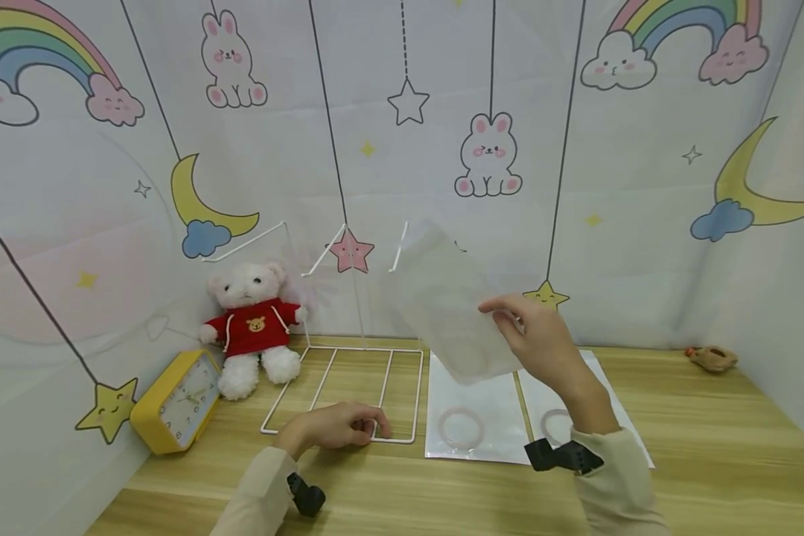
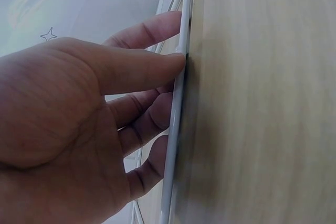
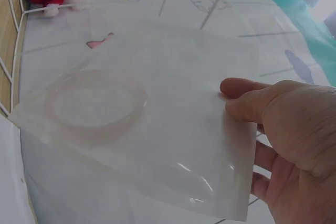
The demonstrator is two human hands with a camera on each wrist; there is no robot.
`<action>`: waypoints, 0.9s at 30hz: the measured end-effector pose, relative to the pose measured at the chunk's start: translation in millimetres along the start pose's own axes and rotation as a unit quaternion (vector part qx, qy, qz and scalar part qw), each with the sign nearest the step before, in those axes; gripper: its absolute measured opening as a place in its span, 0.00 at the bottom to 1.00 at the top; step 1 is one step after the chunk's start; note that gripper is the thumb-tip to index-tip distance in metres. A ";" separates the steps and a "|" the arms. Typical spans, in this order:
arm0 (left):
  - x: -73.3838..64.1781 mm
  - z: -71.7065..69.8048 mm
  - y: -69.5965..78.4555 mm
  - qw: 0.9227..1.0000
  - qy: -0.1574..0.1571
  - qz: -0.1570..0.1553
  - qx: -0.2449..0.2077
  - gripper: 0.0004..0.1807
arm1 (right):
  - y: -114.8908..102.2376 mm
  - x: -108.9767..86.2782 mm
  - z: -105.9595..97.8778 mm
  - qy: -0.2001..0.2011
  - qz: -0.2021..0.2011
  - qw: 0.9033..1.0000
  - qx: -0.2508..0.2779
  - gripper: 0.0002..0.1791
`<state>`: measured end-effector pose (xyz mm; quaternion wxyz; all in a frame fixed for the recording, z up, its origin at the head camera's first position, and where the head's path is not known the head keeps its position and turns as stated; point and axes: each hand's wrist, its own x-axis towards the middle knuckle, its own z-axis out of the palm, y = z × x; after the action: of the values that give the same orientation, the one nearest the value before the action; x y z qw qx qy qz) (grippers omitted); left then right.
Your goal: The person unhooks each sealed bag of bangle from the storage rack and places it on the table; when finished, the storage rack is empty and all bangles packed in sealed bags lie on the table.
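Observation:
My right hand [image 1: 543, 335] pinches a clear plastic bag [image 1: 435, 298] by its edge between thumb and index finger, holding it tilted in the air. Through the film a pale pink bangle [image 3: 100, 132] shows in the right wrist view. At the front of a white wire display rack [image 1: 419, 394], my left hand [image 1: 338, 426] grips the base bar. The left wrist view has the thumb against that bar [image 2: 176, 98] and curled fingers behind it. Prongs [image 1: 324, 251] slant forward near the top of the rack, right of the lifted bag's far side hidden.
Two clear bags, the left one [image 1: 492, 447] and the right one [image 1: 599, 368], lie flat on the wooden table [image 1: 710, 447], each with a pink ring inside. A teddy bear [image 1: 254, 327] and a yellow clock [image 1: 174, 402] stand left. A small brown ornament [image 1: 713, 359] sits far right.

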<state>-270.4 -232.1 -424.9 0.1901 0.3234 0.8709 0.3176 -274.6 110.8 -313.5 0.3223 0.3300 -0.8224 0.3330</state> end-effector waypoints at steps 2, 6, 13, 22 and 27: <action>-0.1 0.5 -0.1 1.000 0.001 -0.003 0.001 0.14 | -1.3 0.3 -4.4 0.015 -0.015 1.000 -0.006 0.11; 0.5 1.9 -0.8 1.000 0.001 -0.010 0.003 0.15 | -3.9 0.5 -11.9 0.038 -0.039 0.998 -0.010 0.12; 1.0 2.2 -2.5 1.000 0.003 -0.010 0.010 0.15 | -9.0 -0.6 -23.5 0.054 -0.046 0.997 0.004 0.15; 1.9 2.1 -2.9 1.000 0.003 -0.013 0.008 0.15 | -16.9 -2.4 -39.4 0.050 -0.059 0.997 0.009 0.15; 1.9 2.0 -2.9 1.000 0.003 -0.017 0.002 0.15 | -21.1 -3.8 -45.2 0.048 -0.065 0.997 0.019 0.16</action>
<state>-272.0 -231.7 -428.6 0.1926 0.3078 0.8774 0.3135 -242.4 134.7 -283.5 0.3755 0.3726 -0.7764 0.3427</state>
